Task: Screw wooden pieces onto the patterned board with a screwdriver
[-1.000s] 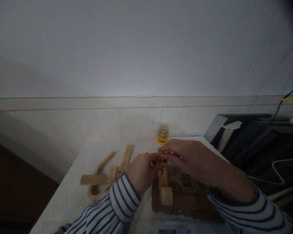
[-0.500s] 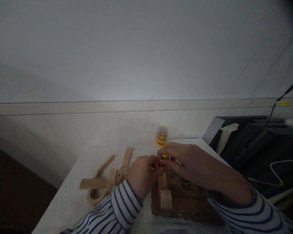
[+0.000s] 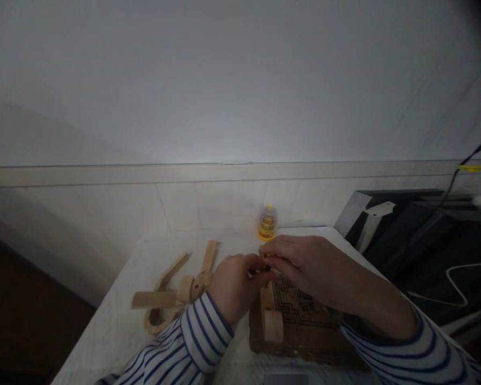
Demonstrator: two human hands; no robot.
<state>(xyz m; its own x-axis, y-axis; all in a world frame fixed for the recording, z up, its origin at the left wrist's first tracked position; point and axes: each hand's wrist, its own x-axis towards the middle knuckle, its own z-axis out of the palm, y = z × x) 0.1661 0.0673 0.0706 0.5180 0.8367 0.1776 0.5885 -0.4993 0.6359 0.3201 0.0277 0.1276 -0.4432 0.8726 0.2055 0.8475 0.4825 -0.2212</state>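
My left hand (image 3: 234,283) and my right hand (image 3: 304,264) meet over the far left corner of a dark wooden board (image 3: 304,315) with a carved line pattern. Both hands are closed, pinching a small yellow and black object (image 3: 266,262) between their fingertips; most of it is hidden. A pale wooden block (image 3: 272,323) stands on the board's left edge, just below my hands. Both sleeves are white with blue stripes.
Several pale wooden pieces (image 3: 176,291) lie in a loose heap left of my hands on the white table (image 3: 116,326). A small clear and yellow container (image 3: 266,223) stands by the tiled wall. Dark equipment and cables (image 3: 433,235) fill the right side.
The yellow object showed more plainly half a second ago; now my right fingers cover most of it. Both hands stay at the same spot on the board.
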